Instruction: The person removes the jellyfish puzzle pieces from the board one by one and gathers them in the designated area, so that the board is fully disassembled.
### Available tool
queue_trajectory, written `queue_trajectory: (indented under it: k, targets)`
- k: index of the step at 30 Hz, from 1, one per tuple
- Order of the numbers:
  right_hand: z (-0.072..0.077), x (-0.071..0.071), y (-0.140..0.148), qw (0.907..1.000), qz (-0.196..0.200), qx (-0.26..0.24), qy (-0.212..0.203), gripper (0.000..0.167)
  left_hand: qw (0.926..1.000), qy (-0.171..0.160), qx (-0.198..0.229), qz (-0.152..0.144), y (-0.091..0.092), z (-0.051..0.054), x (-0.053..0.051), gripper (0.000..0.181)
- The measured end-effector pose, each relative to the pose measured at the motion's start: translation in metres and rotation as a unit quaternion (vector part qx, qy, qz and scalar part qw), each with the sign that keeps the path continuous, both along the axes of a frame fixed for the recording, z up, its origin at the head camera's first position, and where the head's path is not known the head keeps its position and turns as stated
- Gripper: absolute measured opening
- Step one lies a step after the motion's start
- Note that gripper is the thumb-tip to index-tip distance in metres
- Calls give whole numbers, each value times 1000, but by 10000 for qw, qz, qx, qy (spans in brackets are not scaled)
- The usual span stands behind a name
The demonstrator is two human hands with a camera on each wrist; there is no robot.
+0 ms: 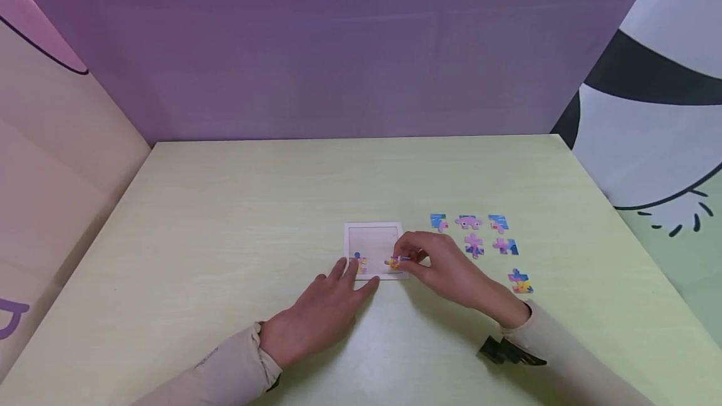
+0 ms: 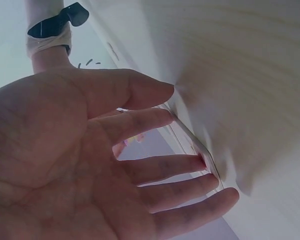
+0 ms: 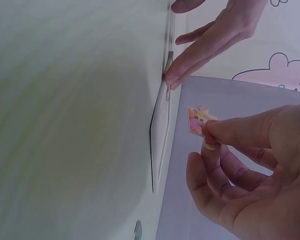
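A square white puzzle frame (image 1: 373,225) lies on the table in the head view. One jigsaw piece (image 1: 361,263) sits in its lower left corner, partly covered by fingertips. My left hand (image 1: 323,318) rests at the frame's near left edge, its fingers straight and spread, touching the frame and that piece. With thumb and index finger my right hand (image 1: 442,267) pinches a yellow and pink jigsaw piece (image 3: 197,120) over the frame's lower right part. The right wrist view shows this piece held up off the frame.
Right of the frame lie several loose jigsaw pieces, among them a pink-faced piece (image 1: 469,222) and a yellow and blue piece (image 1: 520,282) nearer the right sleeve. The pale wooden table (image 1: 254,199) ends at a purple wall (image 1: 338,49) behind.
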State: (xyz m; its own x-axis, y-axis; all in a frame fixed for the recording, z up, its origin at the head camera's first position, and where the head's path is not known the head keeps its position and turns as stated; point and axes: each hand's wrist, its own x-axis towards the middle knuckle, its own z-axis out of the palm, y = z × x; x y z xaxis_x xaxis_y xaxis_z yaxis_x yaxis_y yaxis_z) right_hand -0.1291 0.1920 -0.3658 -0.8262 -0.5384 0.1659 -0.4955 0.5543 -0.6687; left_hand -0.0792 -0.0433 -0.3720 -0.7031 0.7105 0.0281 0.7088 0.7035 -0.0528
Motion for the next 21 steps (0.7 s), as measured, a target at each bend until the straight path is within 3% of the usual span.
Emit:
queue_trajectory:
  k: [21]
  targets:
    - [11, 11, 26, 9984, -263, -169, 464, 19, 9998, -129, 125, -3, -1, -1, -1, 47]
